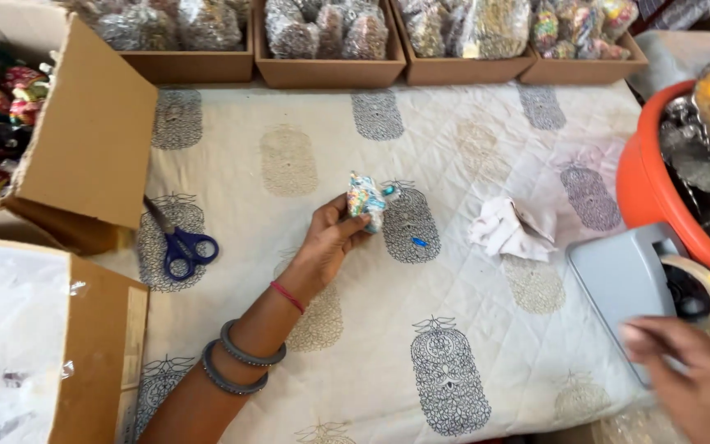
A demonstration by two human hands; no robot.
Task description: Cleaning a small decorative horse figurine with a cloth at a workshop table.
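Printed cloth covers the surface where the left hand pinches a small beaded bundle aloft in closed fingers while the blurred right hand, fingers' spread unclear, steadies a grey tape dispenser.

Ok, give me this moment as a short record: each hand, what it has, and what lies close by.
left hand: holds small multicoloured packet above quilted cloth
right hand: on grey tape dispenser, blurred
near left: blue scissors, cardboard box
between hands: crumpled white cloth
far edge: open boxes of filled bags
right edge: orange tub
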